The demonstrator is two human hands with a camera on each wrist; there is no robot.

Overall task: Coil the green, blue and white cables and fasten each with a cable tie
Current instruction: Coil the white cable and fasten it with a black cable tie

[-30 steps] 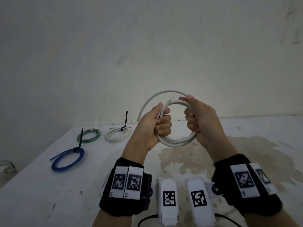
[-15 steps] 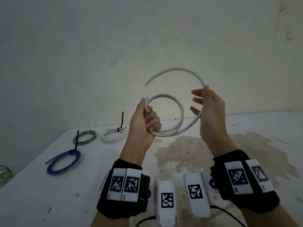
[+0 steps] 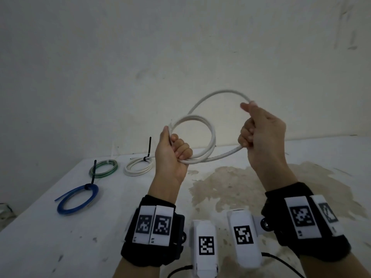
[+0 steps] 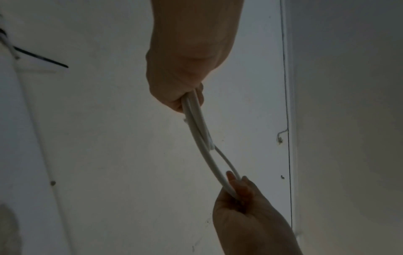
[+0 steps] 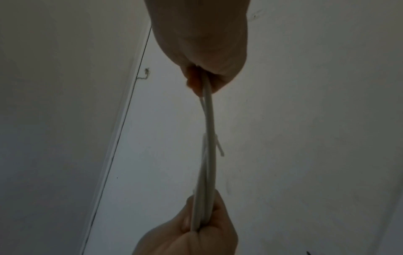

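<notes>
A loose white cable (image 3: 212, 137) is held up in the air between both hands. My left hand (image 3: 174, 151) grips the small coiled loops at their lower left. My right hand (image 3: 259, 129) grips the wider outer turn, which arcs up over the coil and back to it. The left wrist view shows the cable (image 4: 202, 143) running from my left hand (image 4: 187, 89) down to my right hand (image 4: 242, 193). Seen from the right wrist, the strands (image 5: 207, 155) run edge-on from my right hand (image 5: 202, 75) to my left hand (image 5: 196, 224).
On the white table (image 3: 50, 237) at the left lie three tied coils: a green one (image 3: 103, 169), a white one (image 3: 138, 166) and a blue one (image 3: 77, 199), each with a black cable tie. A brown stain (image 3: 230, 185) marks the table's middle. A plain wall stands behind.
The hands drew apart, opening the tight coil. My right hand went from open fingers on the outer turn to a closed grip on it, and the outer loop widened.
</notes>
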